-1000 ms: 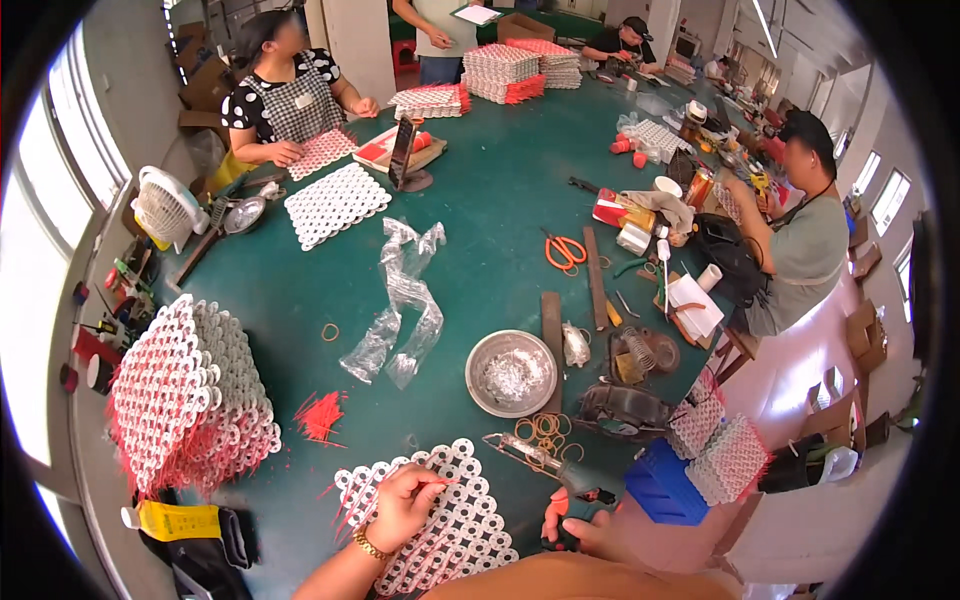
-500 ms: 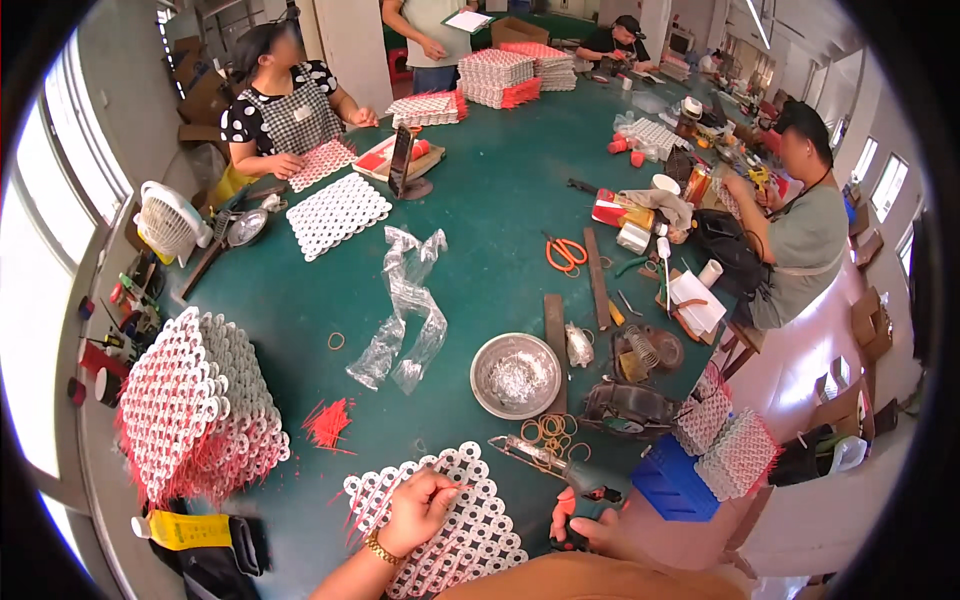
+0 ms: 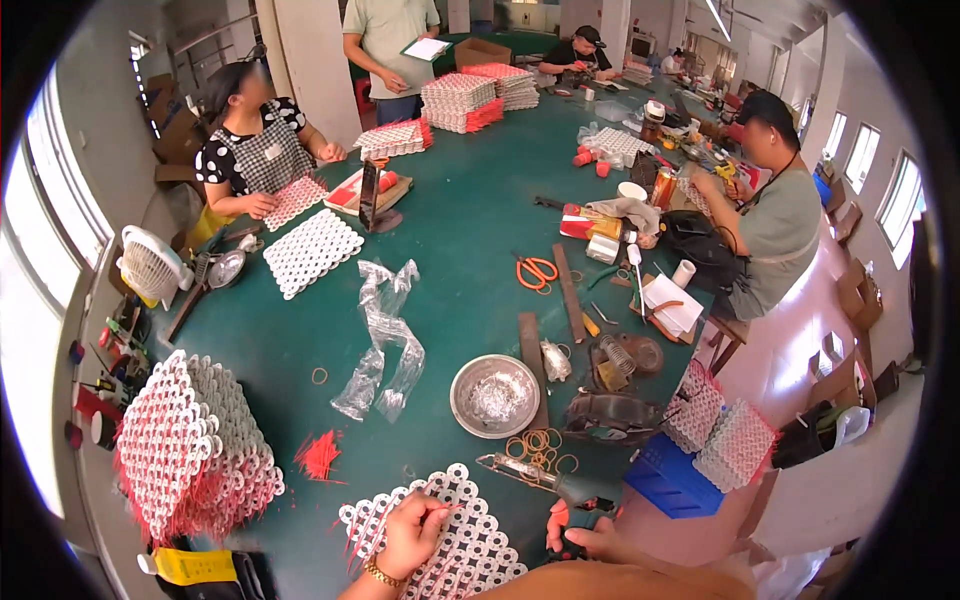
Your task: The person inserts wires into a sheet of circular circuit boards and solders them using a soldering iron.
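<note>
At the near edge of the table lies a panel of joined white round pieces with dark centres (image 3: 470,550), thin red wires sticking out at its left side. My left hand (image 3: 412,535), a bracelet at its wrist, rests over the panel with fingers pinched on what looks like a thin red wire (image 3: 452,508). Right of the panel, my right hand (image 3: 600,541) is closed round the red and black handle of a gun-shaped tool (image 3: 575,488) with a slim metal front, resembling a soldering gun. A small pile of red wires (image 3: 318,456) lies beyond the panel.
A metal bowl (image 3: 495,397) with silvery scraps stands ahead, near rubber bands (image 3: 540,447). Stacked panels (image 3: 190,450) rise at left. Clear plastic wrap (image 3: 385,340), orange-handled scissors (image 3: 536,270) and a blue crate (image 3: 675,478) lie around. Co-workers sit left (image 3: 255,150) and right (image 3: 770,220).
The whole view has shifted, so the table and far things sit further left. Both hands keep nearly the same hold and place over the table.
</note>
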`<action>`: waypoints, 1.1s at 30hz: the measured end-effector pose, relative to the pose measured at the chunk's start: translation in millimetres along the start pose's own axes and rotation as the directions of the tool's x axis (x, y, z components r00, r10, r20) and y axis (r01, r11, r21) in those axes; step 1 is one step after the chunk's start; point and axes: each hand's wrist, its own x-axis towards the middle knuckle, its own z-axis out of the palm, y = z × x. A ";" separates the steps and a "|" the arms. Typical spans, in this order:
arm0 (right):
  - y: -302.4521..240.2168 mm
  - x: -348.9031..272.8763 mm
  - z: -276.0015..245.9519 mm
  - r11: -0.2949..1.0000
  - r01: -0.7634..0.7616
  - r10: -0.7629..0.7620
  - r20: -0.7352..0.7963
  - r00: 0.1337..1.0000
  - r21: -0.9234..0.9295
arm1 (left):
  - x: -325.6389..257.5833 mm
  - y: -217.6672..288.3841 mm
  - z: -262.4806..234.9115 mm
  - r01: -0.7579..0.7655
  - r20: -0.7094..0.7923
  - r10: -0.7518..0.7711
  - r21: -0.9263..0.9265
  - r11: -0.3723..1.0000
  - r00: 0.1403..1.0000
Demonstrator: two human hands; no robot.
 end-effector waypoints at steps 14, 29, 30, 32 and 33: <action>10.1 -1.2 -8.0 0.997 0.051 -0.051 0.004 0.999 0.051 | -1.6 3.5 1.0 0.025 -0.011 -0.026 -0.044 0.999 1.000; 13.6 5.3 -13.7 0.993 0.115 -0.118 0.090 0.989 0.041 | 2.0 0.7 2.8 -0.021 0.024 0.020 0.077 0.997 1.000; 14.4 5.5 -14.2 0.992 0.117 -0.120 0.093 0.988 0.040 | 1.6 -1.2 3.3 -0.055 0.028 0.052 0.095 0.994 0.998; 15.5 4.9 -14.5 0.992 0.118 -0.121 0.087 0.989 0.037 | 0.2 -1.7 4.6 -0.048 0.032 0.045 0.091 0.995 0.998; 16.1 5.0 -14.5 0.993 0.115 -0.117 0.077 0.990 0.033 | -0.1 -2.3 5.0 -0.037 0.037 0.034 0.084 0.996 0.999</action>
